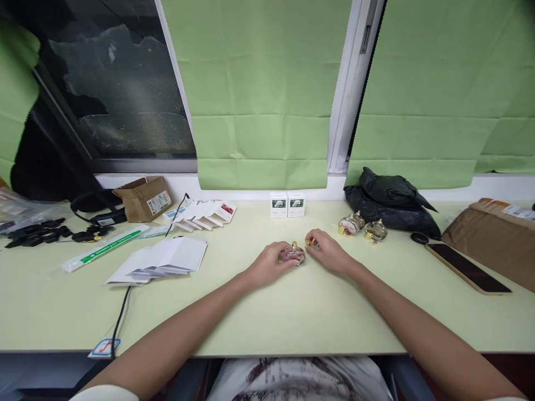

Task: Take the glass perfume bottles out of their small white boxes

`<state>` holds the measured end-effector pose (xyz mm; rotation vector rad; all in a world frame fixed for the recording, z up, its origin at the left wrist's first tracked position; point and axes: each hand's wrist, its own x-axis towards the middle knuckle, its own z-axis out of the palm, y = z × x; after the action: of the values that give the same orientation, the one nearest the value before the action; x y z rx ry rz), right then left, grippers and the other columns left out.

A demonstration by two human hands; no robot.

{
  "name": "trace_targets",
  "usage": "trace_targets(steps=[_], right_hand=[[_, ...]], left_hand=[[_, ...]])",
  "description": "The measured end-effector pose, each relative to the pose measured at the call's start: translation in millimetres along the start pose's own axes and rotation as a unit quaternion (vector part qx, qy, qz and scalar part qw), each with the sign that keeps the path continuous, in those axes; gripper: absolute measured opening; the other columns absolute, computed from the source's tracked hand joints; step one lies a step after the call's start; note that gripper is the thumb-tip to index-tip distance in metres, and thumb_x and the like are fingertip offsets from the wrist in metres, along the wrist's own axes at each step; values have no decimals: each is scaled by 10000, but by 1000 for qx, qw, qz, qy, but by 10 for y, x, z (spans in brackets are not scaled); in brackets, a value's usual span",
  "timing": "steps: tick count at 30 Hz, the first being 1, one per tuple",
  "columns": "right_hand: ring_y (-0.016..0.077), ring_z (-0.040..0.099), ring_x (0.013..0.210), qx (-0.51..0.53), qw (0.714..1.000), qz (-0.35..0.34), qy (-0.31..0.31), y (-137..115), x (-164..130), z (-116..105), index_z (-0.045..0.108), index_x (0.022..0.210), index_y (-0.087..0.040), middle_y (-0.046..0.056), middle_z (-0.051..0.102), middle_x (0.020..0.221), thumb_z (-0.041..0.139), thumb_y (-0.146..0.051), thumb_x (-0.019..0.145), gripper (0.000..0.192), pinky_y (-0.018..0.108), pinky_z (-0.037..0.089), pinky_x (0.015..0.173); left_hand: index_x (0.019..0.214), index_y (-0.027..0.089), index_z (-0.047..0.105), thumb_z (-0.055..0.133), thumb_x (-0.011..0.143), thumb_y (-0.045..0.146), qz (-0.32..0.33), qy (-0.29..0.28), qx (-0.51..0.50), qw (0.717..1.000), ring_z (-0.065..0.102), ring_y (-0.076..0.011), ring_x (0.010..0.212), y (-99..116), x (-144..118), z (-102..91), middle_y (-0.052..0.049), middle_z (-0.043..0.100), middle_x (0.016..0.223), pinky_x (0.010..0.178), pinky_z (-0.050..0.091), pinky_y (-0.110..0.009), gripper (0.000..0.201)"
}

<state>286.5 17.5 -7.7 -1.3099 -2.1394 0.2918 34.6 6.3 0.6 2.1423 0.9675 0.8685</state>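
- Cupping a small glass bottle (293, 255), the left hand (270, 264) is closing its fingers round the body and steadying it on the tabletop (292, 312).
- The right hand (330, 253) is pinching a small gold cap (309, 242) between its fingertips, just beside the bottle's neck; cap and bottle are looking apart, though the gap is hard to judge.
- The bottle is sitting at mid-tabletop, directly ahead of the person, its gold collar pointing up.
- Judging by the clear glass and pinkish fill, it is probably handling as light but rigid, smooth enough to slip, and liable to crack if dropped; holding it low round the rounded body is looking safer than gripping the thin neck.
- Two more bottles (363, 225) are lying to the right near a black bag (388, 200), with two white boxes (287, 204) behind.
- A phone (468, 268) is resting further right, and folded white cartons (167, 259) are lying to the left.
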Motion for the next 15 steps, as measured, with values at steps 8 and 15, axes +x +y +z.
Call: trace_targets(steps=[8,15], right_hand=[[263,576,1087,-11,999,-29,-8,-97,-20,-64,603,1206,-220,79,668,1144,579,-201,922,286,412,471,948],[268,554,1133,68,989,-111,70,-512,-37,-63,610,1259,-290,63,694,1147,513,-356,1063,229,431,471,979]], left_hand=[[1106,216,712,700,909,457,5,-13,-12,1000,674,-269,1030,50,-6,-5,-75,750,1113,921,548,-401,311],[1082,210,695,672,941,462,0,-22,3,1000,671,-222,861,30,-7,-17,-47,745,986,774,520,-341,289]])
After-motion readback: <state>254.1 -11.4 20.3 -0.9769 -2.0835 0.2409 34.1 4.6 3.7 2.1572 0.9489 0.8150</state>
